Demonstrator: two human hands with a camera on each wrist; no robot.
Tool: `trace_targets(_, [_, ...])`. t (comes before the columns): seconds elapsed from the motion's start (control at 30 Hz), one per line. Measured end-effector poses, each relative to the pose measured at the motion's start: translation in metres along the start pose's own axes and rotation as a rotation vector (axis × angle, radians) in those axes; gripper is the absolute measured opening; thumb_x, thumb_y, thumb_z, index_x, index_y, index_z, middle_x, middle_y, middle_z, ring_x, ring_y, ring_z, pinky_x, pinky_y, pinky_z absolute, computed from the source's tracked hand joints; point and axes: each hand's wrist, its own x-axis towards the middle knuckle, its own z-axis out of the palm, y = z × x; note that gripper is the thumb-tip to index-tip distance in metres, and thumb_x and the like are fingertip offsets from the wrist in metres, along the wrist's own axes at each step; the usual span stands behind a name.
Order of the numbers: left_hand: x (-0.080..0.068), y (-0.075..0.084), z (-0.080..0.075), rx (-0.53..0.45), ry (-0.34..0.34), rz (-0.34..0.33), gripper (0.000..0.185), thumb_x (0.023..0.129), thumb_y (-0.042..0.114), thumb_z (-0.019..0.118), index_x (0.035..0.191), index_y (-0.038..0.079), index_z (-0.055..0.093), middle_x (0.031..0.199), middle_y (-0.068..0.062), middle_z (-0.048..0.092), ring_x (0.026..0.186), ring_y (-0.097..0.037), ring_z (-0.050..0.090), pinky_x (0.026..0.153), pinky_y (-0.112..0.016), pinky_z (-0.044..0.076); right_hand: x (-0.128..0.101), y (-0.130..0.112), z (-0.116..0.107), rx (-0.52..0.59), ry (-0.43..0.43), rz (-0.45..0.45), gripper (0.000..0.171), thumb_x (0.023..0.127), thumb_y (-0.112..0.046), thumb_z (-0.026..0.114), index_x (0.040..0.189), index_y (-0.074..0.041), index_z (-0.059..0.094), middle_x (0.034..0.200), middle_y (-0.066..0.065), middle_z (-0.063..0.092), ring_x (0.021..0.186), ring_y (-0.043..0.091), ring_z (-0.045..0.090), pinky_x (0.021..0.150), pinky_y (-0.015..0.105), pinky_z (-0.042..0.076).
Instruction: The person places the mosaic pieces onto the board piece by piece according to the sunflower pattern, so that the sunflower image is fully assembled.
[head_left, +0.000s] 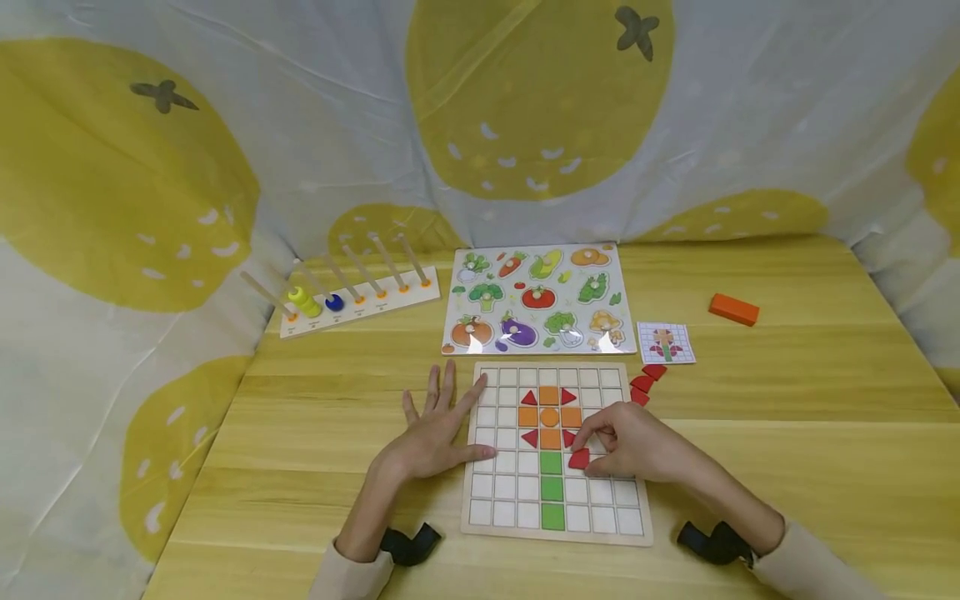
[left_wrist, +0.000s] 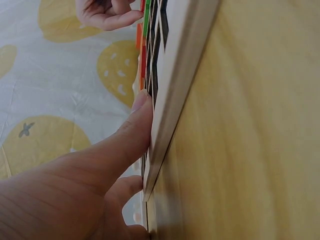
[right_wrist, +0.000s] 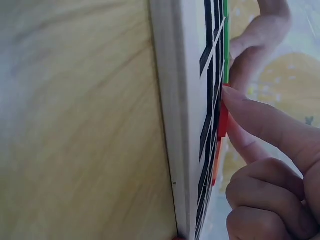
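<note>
A wooden grid board [head_left: 517, 533] of white squares lies on the table, with orange squares, an orange circle [head_left: 550, 417], small red triangles and a column of green squares [head_left: 551, 487] on it. My left hand [head_left: 427, 442] spreads its fingers at the board's left edge, with thumb and index finger resting on the border. Over the right part of the board, my right hand [head_left: 637, 442] pinches a red fan-shaped piece [head_left: 578, 459] between thumb and index finger, just right of the top green square. In the right wrist view, the thumb [right_wrist: 260, 120] touches this red piece [right_wrist: 223, 112].
Several loose red pieces [head_left: 642, 383] lie at the board's upper right, below a small pattern card [head_left: 666, 343]. Behind the board is a vegetable puzzle [head_left: 555, 321]. A pegged bead rack [head_left: 360, 308] stands at back left, and an orange block [head_left: 734, 309] lies at right.
</note>
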Motion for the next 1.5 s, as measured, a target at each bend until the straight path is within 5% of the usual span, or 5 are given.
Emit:
trace_targets(0.8, [-0.002, 0.002, -0.001, -0.009, 0.009, 0.017, 0.101, 0.092, 0.056, 0.071, 0.168, 0.028, 0.012, 0.171, -0.021, -0.023, 0.157, -0.044, -0.026, 0.112, -0.084, -0.015, 0.000, 0.001, 0.005, -0.005, -0.002, -0.026, 0.019, 0.079, -0.019, 0.090, 0.097, -0.020, 0.084, 0.053, -0.008, 0.035, 0.053, 0.005, 0.035, 0.052, 0.021, 0.027])
trace_targets(1.03, [-0.001, -0.007, 0.004, -0.069, 0.043, 0.071, 0.103, 0.089, 0.067, 0.068, 0.168, 0.030, 0.012, 0.171, -0.022, -0.021, 0.157, -0.046, -0.024, 0.109, -0.085, -0.017, 0.001, 0.003, 0.005, 0.028, -0.022, -0.019, 0.018, 0.080, -0.018, 0.089, 0.097, -0.017, 0.084, 0.052, -0.007, 0.034, 0.051, 0.004, 0.033, 0.050, 0.020, 0.025])
trace_targets(1.23, [0.008, -0.022, 0.019, -0.036, 0.066, 0.051, 0.104, 0.087, 0.076, 0.063, 0.166, 0.040, 0.005, 0.171, -0.013, -0.025, 0.157, -0.038, -0.028, 0.110, -0.083, -0.019, 0.002, 0.004, 0.006, 0.023, -0.015, -0.019, 0.017, 0.079, -0.019, 0.090, 0.095, -0.018, 0.084, 0.052, -0.007, 0.035, 0.052, 0.004, 0.035, 0.050, 0.020, 0.025])
trace_targets(1.5, [0.001, -0.010, 0.008, -0.066, 0.058, 0.081, 0.101, 0.090, 0.070, 0.065, 0.167, 0.034, 0.010, 0.172, -0.020, -0.022, 0.157, -0.045, -0.026, 0.107, -0.085, -0.019, 0.000, 0.003, 0.000, 0.027, -0.021, -0.015, 0.020, 0.080, -0.021, 0.090, 0.099, -0.019, 0.084, 0.054, -0.008, 0.034, 0.052, 0.005, 0.033, 0.051, 0.021, 0.025])
